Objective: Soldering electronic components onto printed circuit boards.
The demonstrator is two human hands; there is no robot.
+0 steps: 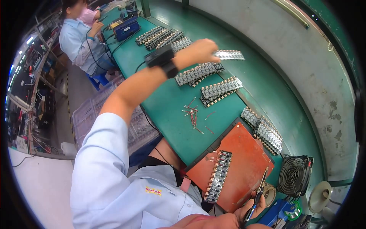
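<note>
The silver strip [233, 55] is out past the tabletop's far edge, its near end in the left hand [202, 51], whose thumb and fingers look closed on it, though motion blurs the grip. A thin, long piece like this is best gripped near its end and kept level, so that it neither flexes nor knocks the stacked boards [200, 72] under the forearm. The right hand [260, 206], by the tabletop's right end, has its fingers wrapped round a pen-shaped tool [256, 198]; its tip points up over the orange board's edge and is best kept away from wrist and parts.

On the orange board [249, 156] one circuit strip [218, 176] lies lengthwise near the left edge, touched by neither hand. Loose red wires [193, 114] lie mid-tabletop, easily swept by a low sleeve. Another stack [263, 129] sits between the orange board and the far edge, leaving little room there; a fan [292, 175] and a blue device [272, 213] crowd the right end. The widest open green of the tabletop [164, 118] runs along the near edge, left of the wires.
</note>
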